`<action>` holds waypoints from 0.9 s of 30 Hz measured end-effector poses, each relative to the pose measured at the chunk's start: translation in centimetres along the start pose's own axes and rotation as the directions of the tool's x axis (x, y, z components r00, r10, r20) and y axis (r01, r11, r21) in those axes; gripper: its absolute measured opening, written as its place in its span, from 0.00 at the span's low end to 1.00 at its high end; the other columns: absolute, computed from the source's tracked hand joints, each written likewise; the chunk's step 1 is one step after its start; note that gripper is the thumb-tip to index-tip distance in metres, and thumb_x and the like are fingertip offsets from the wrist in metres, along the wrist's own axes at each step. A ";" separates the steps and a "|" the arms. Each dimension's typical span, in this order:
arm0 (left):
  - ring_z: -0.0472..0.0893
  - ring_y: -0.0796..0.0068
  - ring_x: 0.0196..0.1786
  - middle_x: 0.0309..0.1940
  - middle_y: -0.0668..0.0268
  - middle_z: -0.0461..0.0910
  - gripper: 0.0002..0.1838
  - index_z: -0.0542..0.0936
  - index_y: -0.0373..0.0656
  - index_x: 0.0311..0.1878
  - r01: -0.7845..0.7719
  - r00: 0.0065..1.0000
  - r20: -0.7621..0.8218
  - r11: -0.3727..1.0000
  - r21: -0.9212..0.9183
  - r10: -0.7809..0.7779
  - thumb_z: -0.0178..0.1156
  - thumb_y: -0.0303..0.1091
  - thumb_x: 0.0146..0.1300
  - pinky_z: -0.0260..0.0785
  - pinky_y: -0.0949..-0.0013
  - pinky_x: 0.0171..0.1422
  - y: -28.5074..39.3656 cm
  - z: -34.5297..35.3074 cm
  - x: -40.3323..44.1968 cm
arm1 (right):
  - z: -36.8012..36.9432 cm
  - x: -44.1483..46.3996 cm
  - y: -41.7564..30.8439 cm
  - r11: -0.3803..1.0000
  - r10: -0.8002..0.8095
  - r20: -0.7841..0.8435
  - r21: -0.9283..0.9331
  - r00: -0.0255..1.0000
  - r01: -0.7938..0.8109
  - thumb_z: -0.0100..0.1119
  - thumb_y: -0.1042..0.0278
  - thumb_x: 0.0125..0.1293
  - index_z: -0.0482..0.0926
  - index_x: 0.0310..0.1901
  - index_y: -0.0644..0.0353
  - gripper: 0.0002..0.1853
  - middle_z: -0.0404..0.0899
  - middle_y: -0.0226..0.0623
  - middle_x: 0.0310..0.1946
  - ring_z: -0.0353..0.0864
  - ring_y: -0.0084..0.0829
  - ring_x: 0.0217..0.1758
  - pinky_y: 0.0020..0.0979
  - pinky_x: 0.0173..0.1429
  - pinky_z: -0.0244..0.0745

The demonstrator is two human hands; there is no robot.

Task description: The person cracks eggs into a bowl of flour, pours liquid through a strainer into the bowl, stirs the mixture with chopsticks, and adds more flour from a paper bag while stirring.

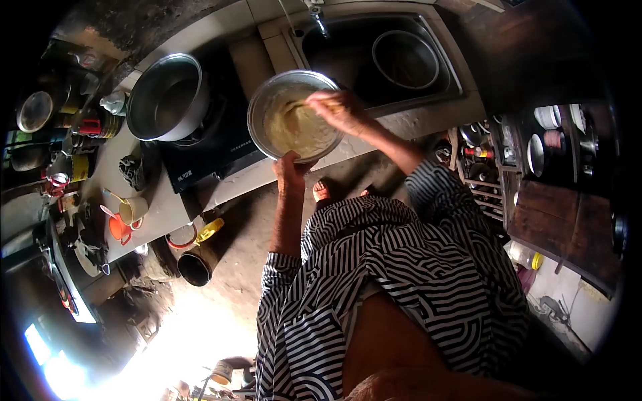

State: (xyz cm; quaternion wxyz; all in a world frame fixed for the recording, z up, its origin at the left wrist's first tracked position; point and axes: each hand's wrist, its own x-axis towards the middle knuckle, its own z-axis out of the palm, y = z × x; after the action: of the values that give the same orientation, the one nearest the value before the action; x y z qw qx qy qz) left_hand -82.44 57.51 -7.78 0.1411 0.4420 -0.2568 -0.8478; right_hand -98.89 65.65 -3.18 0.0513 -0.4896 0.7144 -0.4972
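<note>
A metal bowl (256, 127) of pale yellow batter (294, 134) is held over the counter's front edge, between the stove and the sink. My left hand (290, 174) grips its near rim, thumb on top. My right hand (341, 112) is closed above the bowl's right side. From its fingers, thin brown sticks that look like chopsticks (299, 107) reach into the batter; motion blurs them, so their exact shape is unclear. Swirl marks show in the batter around their tips.
A large metal pot (167, 100) stands on the black stove (217, 150). The sink (341, 60) contains a round basin (406, 60). An orange cup (120, 229) and a beige mug (133, 210) sit on the left counter. Below stands a dark bucket (194, 269); right, a wooden cabinet (562, 227).
</note>
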 end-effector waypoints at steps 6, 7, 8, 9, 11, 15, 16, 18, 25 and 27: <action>0.76 0.55 0.39 0.36 0.52 0.72 0.13 0.69 0.29 0.36 0.071 0.996 0.059 0.992 -0.105 -0.065 0.48 0.22 0.44 0.75 0.55 0.40 -0.3 -0.2 -0.1 | 0.7 -3.7 -2.4 0.871 0.331 0.331 0.252 0.884 -0.421 0.50 0.67 0.61 0.76 0.39 0.62 0.10 0.79 0.34 0.29 0.77 0.20 0.25 0.20 0.28 0.74; 0.76 0.56 0.39 0.36 0.53 0.72 0.13 0.69 0.29 0.37 0.071 0.996 0.059 0.994 -0.086 -0.066 0.48 0.23 0.45 0.75 0.55 0.41 -0.1 0.1 -0.1 | 1.2 -2.5 -2.2 0.929 0.274 0.284 0.167 0.919 -0.329 0.51 0.67 0.61 0.76 0.40 0.62 0.10 0.79 0.34 0.28 0.76 0.20 0.25 0.20 0.28 0.74; 0.76 0.56 0.39 0.37 0.53 0.72 0.14 0.69 0.29 0.38 0.071 0.996 0.056 0.995 -0.067 -0.068 0.48 0.24 0.47 0.75 0.56 0.42 0.0 0.1 -0.3 | 1.2 -1.2 -1.7 0.969 0.211 0.243 0.077 0.947 -0.236 0.51 0.68 0.61 0.77 0.40 0.61 0.10 0.79 0.33 0.28 0.76 0.19 0.25 0.20 0.28 0.73; 0.76 0.56 0.39 0.37 0.53 0.72 0.14 0.69 0.29 0.38 0.073 0.996 0.052 0.995 -0.066 -0.070 0.48 0.24 0.47 0.75 0.56 0.42 -0.5 -0.6 -0.2 | 1.0 -0.2 -0.7 0.952 0.290 0.231 0.024 0.929 -0.304 0.51 0.68 0.60 0.77 0.40 0.60 0.09 0.79 0.33 0.28 0.76 0.18 0.25 0.19 0.28 0.73; 0.76 0.55 0.39 0.38 0.52 0.72 0.15 0.68 0.28 0.40 -0.161 0.964 0.241 0.967 0.197 0.111 0.47 0.26 0.49 0.75 0.55 0.43 -1.4 -1.9 0.4 | -0.6 0.2 0.6 0.938 0.311 0.071 0.140 0.948 -0.318 0.50 0.65 0.61 0.78 0.36 0.60 0.10 0.77 0.30 0.20 0.74 0.17 0.20 0.16 0.23 0.69; 0.77 0.52 0.37 0.36 0.51 0.73 0.16 0.67 0.25 0.39 0.041 0.988 0.147 0.999 -0.005 -0.040 0.47 0.27 0.49 0.75 0.55 0.42 -0.3 -0.6 -0.4 | 0.5 1.6 1.7 0.812 0.440 -0.024 0.438 0.898 -0.386 0.51 0.64 0.61 0.77 0.36 0.65 0.11 0.77 0.30 0.23 0.74 0.17 0.22 0.15 0.24 0.70; 0.77 0.52 0.37 0.36 0.51 0.73 0.16 0.67 0.25 0.39 0.037 0.989 0.146 0.999 -0.006 -0.035 0.47 0.27 0.49 0.75 0.55 0.42 -0.3 -0.6 -0.1 | 1.6 2.2 2.2 0.800 0.420 -0.032 0.484 0.907 -0.354 0.51 0.63 0.62 0.76 0.36 0.66 0.12 0.77 0.30 0.25 0.74 0.18 0.22 0.16 0.25 0.71; 0.77 0.52 0.36 0.35 0.49 0.73 0.15 0.67 0.24 0.38 0.082 0.991 0.099 0.995 0.059 -0.088 0.47 0.27 0.49 0.75 0.55 0.42 -0.3 -0.7 0.1 | 2.0 2.2 -0.5 0.788 0.407 0.148 0.442 0.901 -0.428 0.50 0.62 0.62 0.77 0.37 0.65 0.14 0.79 0.34 0.28 0.75 0.18 0.23 0.16 0.26 0.72; 0.77 0.52 0.37 0.35 0.48 0.73 0.15 0.68 0.23 0.37 0.098 0.984 0.150 0.995 0.016 -0.100 0.46 0.26 0.46 0.76 0.55 0.42 0.4 -0.5 -0.4 | -5.0 3.0 -2.2 0.837 0.435 0.556 0.042 0.708 -0.546 0.49 0.64 0.60 0.76 0.33 0.66 0.12 0.78 0.36 0.24 0.76 0.21 0.23 0.22 0.25 0.73; 0.77 0.53 0.37 0.35 0.48 0.73 0.16 0.68 0.23 0.37 0.063 0.994 0.083 0.998 0.018 -0.064 0.46 0.26 0.46 0.76 0.56 0.41 0.5 0.2 -0.6 | -6.0 4.5 -1.0 0.898 0.395 0.508 -0.037 0.765 -0.439 0.47 0.64 0.59 0.76 0.33 0.66 0.13 0.78 0.37 0.24 0.75 0.21 0.22 0.24 0.26 0.71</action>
State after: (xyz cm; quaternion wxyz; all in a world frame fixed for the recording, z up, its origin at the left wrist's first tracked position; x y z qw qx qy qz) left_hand -82.25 57.42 -7.06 0.0999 0.4150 -0.2546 -0.8678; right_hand -103.94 66.15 2.45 0.3657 -0.4283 0.7450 -0.3576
